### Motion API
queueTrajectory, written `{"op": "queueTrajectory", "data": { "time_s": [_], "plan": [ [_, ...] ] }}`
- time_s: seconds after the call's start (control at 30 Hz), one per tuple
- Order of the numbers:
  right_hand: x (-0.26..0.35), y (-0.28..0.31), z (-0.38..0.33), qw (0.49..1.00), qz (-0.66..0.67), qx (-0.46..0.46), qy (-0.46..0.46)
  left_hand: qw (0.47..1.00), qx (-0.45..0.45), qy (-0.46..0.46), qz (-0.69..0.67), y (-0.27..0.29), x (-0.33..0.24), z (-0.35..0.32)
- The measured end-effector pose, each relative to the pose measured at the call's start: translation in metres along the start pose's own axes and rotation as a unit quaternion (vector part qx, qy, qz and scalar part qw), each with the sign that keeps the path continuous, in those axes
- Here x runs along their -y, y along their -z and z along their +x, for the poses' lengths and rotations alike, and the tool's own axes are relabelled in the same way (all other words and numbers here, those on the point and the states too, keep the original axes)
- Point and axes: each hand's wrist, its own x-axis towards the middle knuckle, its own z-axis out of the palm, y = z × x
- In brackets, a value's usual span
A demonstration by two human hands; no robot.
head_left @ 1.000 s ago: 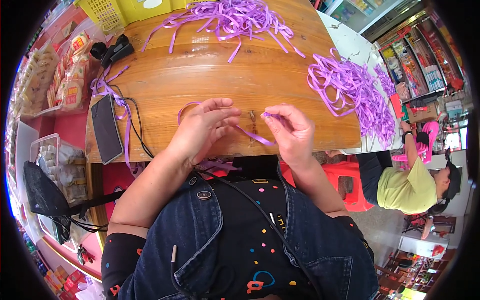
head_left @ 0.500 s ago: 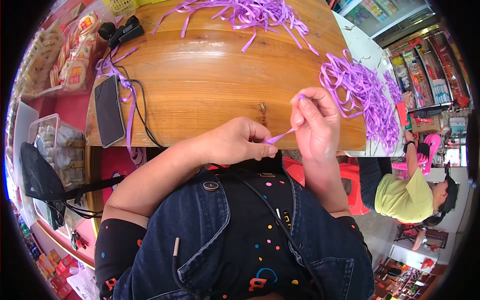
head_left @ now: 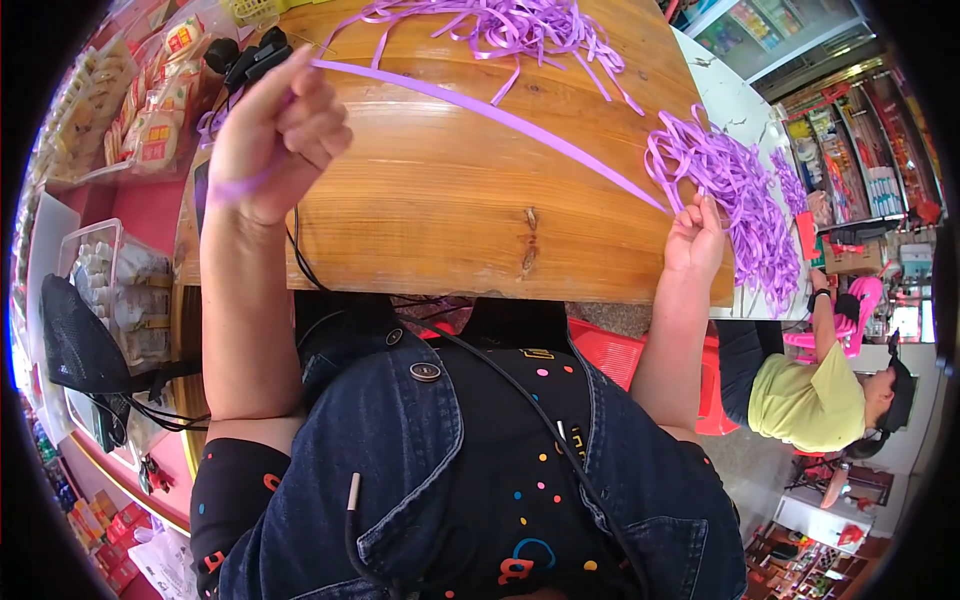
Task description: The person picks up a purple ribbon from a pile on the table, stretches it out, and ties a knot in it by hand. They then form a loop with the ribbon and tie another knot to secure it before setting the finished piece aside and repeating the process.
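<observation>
A narrow purple ribbon (head_left: 500, 115) is stretched taut across the wooden table (head_left: 430, 220) between my two hands. At the far left, my left hand (head_left: 275, 140) is raised and closed on one end, with some ribbon also lying across its wrist. A thin, needle-like line shows by its fingertips, too fine to make out. My right hand (head_left: 697, 235) pinches the ribbon at the table's right side, beside a large tangled heap of purple ribbon (head_left: 740, 190). Another loose heap of ribbon (head_left: 520, 30) lies at the far edge.
Black cables and a black device (head_left: 255, 60) lie at the far left, partly behind my left hand. Packaged goods (head_left: 160, 130) stand left of the table. A red plastic stool (head_left: 610, 355) is below the table edge. Another person in a yellow shirt (head_left: 805, 395) sits at the right.
My hands have moved from close together near the front edge to far apart. The left went up and left, the right slightly right, and the ribbon between them now stretches long.
</observation>
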Motion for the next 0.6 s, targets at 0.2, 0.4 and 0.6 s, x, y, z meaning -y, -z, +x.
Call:
{"op": "queueTrajectory", "data": {
  "time_s": [0.2,0.4,0.6],
  "plan": [
    [-0.001,0.020,0.013,0.999,-0.035,-0.008,0.040,0.978,-0.133,-0.109,-0.118,0.034,-0.023,0.007],
    [0.000,0.022,0.013,0.997,-0.052,-0.022,0.061,0.949,-0.243,-0.190,-0.057,0.063,-0.026,0.009],
    [-0.002,0.020,0.012,0.995,-0.062,-0.011,0.074,0.927,-0.271,-0.249,-0.073,0.061,-0.026,0.008]
  ]
}}
